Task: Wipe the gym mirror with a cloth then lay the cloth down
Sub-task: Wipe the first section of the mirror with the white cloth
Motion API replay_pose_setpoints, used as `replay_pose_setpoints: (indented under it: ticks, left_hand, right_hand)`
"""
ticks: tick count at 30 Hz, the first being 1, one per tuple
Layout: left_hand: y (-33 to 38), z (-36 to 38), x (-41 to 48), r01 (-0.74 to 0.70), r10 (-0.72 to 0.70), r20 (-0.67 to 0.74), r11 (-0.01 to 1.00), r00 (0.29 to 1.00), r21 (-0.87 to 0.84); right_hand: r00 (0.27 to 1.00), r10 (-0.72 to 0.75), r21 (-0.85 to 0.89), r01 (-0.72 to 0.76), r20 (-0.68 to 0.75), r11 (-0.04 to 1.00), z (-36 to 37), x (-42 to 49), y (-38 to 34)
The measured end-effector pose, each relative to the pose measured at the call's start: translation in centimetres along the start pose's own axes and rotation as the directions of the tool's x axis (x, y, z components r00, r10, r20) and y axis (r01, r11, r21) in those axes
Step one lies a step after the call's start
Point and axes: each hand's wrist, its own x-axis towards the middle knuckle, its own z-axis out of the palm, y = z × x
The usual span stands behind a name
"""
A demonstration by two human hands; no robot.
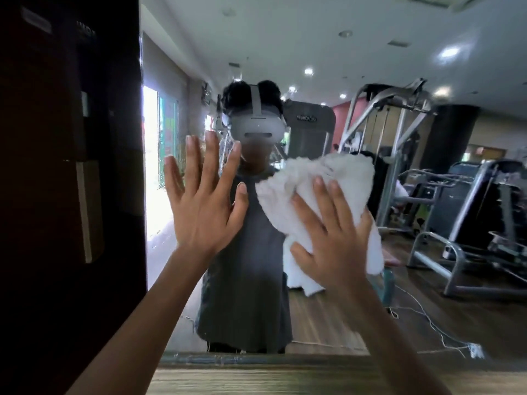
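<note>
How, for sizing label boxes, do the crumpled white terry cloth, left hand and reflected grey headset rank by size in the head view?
Crumpled white terry cloth, partly covered.
Left hand.
Reflected grey headset, farther off in reflection.

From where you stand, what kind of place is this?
Most likely a gym: the wall mirror reflects a cable weight machine and another exercise machine. The right hand presses a white cloth against it.
</note>
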Motion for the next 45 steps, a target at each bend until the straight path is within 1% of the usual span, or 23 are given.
replay_pose_setpoints:
  ticks: [3, 6, 8, 10, 13, 15, 16, 17, 19, 22, 24, 26, 28, 29, 31, 32, 33, 35, 37, 39, 41, 43, 45]
  left_hand:
    - [0.3, 0.0, -0.1, 0.008, -0.008, -0.029, 1.000, 1.000, -0.009]
    - [0.2, 0.0, -0.2, 0.014, -0.014, -0.029, 1.000, 0.999, -0.015]
    - [0.1, 0.0, -0.2, 0.006, -0.006, -0.028, 1.000, 1.000, -0.012]
    - [0.1, 0.0, -0.3, -0.004, 0.004, -0.035, 1.000, 0.999, -0.007]
    - [0.1, 0.0, -0.3, -0.006, 0.006, -0.038, 1.000, 0.999, -0.009]
    - [0.0, -0.2, -0.1, -0.006, 0.005, -0.045, 1.000, 0.999, -0.010]
    - [0.0, -0.6, 0.2, -0.007, 0.006, -0.054, 1.000, 0.999, -0.007]
    - [-0.2, -1.0, 0.7, -0.012, 0.011, -0.055, 1.000, 0.998, -0.007]
    - [-0.6, -2.0, 2.6, -0.038, 0.038, -0.022, 0.999, 0.999, -0.022]
    - [-0.8, -2.4, 7.0, -0.069, 0.069, 0.007, 0.997, 0.998, -0.038]
    - [-0.1, -1.7, 9.4, -0.067, 0.066, -0.017, 0.996, 0.998, -0.051]
    - [0.7, -1.1, 10.4, -0.031, 0.030, -0.014, 0.998, 0.999, -0.050]
    - [0.8, -0.8, 10.3, -0.012, 0.012, -0.007, 0.999, 1.000, -0.046]
    - [0.6, -0.7, 10.2, -0.027, 0.027, -0.010, 0.998, 1.000, -0.049]
    - [0.3, -0.6, 10.1, -0.055, 0.055, -0.008, 0.997, 0.998, -0.046]
    - [0.4, -0.5, 10.2, -0.055, 0.054, -0.014, 0.998, 0.998, -0.043]
    - [0.6, -0.5, 10.3, -0.048, 0.048, -0.021, 0.998, 0.999, -0.038]
    - [1.0, -0.3, 10.2, -0.040, 0.039, -0.023, 0.999, 0.999, -0.034]
    - [0.9, -0.3, 10.0, -0.041, 0.040, -0.015, 0.998, 0.999, -0.039]
    - [0.5, -0.4, 9.9, -0.053, 0.052, -0.015, 0.997, 0.999, -0.049]
    - [0.2, -0.6, 10.0, -0.068, 0.067, -0.020, 0.996, 0.998, -0.052]
    - [0.2, -0.8, 10.1, -0.078, 0.076, -0.030, 0.995, 0.997, -0.066]
    - [0.1, -1.0, 10.1, -0.083, 0.081, -0.030, 0.993, 0.996, -0.079]
  right_hand:
    - [0.989, 0.146, 0.030, -0.146, 0.003, 0.989, -0.5, 0.0, 3.1]
    - [0.921, 0.387, 0.082, -0.382, -0.053, 0.921, -1.3, 5.3, 3.9]
    - [0.883, 0.463, 0.119, -0.452, -0.080, 0.884, -1.5, 8.4, 2.5]
    - [0.911, 0.403, 0.110, -0.393, -0.084, 0.913, -1.3, 9.0, 0.6]
    - [0.992, 0.112, 0.041, -0.110, -0.049, 0.993, -0.8, 5.9, -0.6]
    - [1.000, -0.020, 0.022, 0.021, -0.012, 1.000, -0.7, 3.1, 1.0]
    - [1.000, -0.025, 0.036, 0.025, 0.005, 0.999, -0.9, 2.2, 2.3]
    - [1.000, 0.013, 0.048, -0.014, 0.017, 0.999, -1.0, 1.6, 3.8]
    - [0.983, 0.180, 0.039, -0.181, 0.031, 0.983, -1.3, 2.6, 6.3]
    - [0.890, 0.457, 0.094, -0.454, -0.008, 0.886, -2.4, 9.2, 7.2]
    - [0.868, 0.496, 0.116, -0.492, -0.012, 0.863, -2.9, 13.6, 5.6]
    - [0.940, 0.338, 0.092, -0.333, -0.039, 0.938, -2.8, 15.4, 3.4]
    - [0.997, 0.058, 0.022, -0.057, -0.042, 0.998, -2.2, 14.2, 2.4]
    - [0.998, -0.059, -0.010, 0.059, -0.036, 0.998, -2.0, 13.0, 2.9]
    - [0.981, -0.194, -0.029, 0.193, -0.022, 0.981, -1.9, 11.1, 5.1]
    - [0.978, -0.208, -0.025, 0.208, -0.017, 0.978, -2.1, 10.7, 6.5]
    - [0.986, -0.168, -0.017, 0.168, -0.011, 0.986, -2.3, 10.9, 7.8]
    - [0.998, 0.050, 0.010, -0.050, -0.029, 0.999, -2.8, 13.3, 9.3]
    - [0.956, 0.283, 0.066, -0.278, -0.075, 0.958, -3.6, 17.2, 8.7]
    - [0.924, 0.375, 0.088, -0.369, -0.076, 0.925, -3.9, 20.1, 6.7]
    - [0.960, 0.269, 0.059, -0.265, -0.076, 0.963, -3.7, 20.8, 4.5]
    - [0.997, 0.031, 0.003, -0.031, -0.072, 1.000, -3.3, 19.2, 3.3]
    - [0.985, -0.169, -0.041, 0.167, -0.044, 0.985, -2.8, 16.2, 4.1]
